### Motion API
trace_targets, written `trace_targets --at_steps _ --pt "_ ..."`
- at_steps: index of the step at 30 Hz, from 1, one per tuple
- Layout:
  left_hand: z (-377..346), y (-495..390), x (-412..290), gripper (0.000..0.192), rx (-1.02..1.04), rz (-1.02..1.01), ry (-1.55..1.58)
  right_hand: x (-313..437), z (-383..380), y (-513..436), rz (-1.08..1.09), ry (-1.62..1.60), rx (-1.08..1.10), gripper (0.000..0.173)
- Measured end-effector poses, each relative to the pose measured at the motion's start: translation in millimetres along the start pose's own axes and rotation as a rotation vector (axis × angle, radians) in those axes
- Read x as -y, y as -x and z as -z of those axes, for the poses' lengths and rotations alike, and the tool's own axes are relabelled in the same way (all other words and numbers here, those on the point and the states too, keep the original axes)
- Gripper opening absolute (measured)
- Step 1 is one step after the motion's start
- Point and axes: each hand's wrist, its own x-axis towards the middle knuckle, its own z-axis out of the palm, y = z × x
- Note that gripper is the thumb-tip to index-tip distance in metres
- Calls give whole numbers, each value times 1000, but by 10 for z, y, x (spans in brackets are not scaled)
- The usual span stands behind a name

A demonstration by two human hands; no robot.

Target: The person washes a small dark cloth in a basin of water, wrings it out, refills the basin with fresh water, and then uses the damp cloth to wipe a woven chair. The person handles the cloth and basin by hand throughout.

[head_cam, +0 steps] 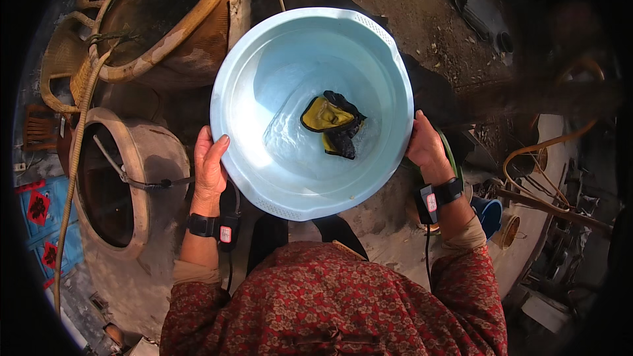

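Before me is a light blue plastic basin (pixel 277 173), held between both hands. My left hand (pixel 211 163) grips its left rim, the thumb over the edge. At the opposite rim is my right hand (pixel 426 143), with its fingers partly hidden behind the basin wall. Some clear water ripples in the bottom. A wet yellow and black cloth item (pixel 329 114) lies crumpled in this water, right of the middle; its exact kind cannot be told. Neither hand touches the cloth.
A large earthenware vat (pixel 198 24) stands at the upper left, near wicker chairs (pixel 62 59). Below it is a smaller earthenware jar (pixel 158 163) with a dark mouth. A blue bucket (pixel 487 215) sits at the right. Bare soil (pixel 410 15) lies beyond the basin.
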Motion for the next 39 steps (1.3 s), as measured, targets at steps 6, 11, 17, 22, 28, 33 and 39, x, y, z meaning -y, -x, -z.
trace_targets --at_steps 6,11,17,22,28,33,39 --pt "463 91 903 26 31 282 -304 -935 648 -606 89 -58 -242 37" --pt "891 215 1498 22 38 458 -364 -1372 748 -751 22 -63 -401 33" --pt "1331 214 2003 25 -29 657 -547 -1849 770 -1015 1 -52 -425 34" --pt "1716 202 2367 28 -73 718 -623 -2301 647 -1287 -35 -34 -435 39" --pt "1949 63 2700 31 -128 717 -642 -2601 488 -1576 -25 -32 -469 36" --pt "1871 -12 2791 34 -210 767 -659 -2557 453 -1614 12 51 -539 33" --pt "1732 0 2717 33 -288 824 -615 -2440 112 -1407 911 1171 -481 22"
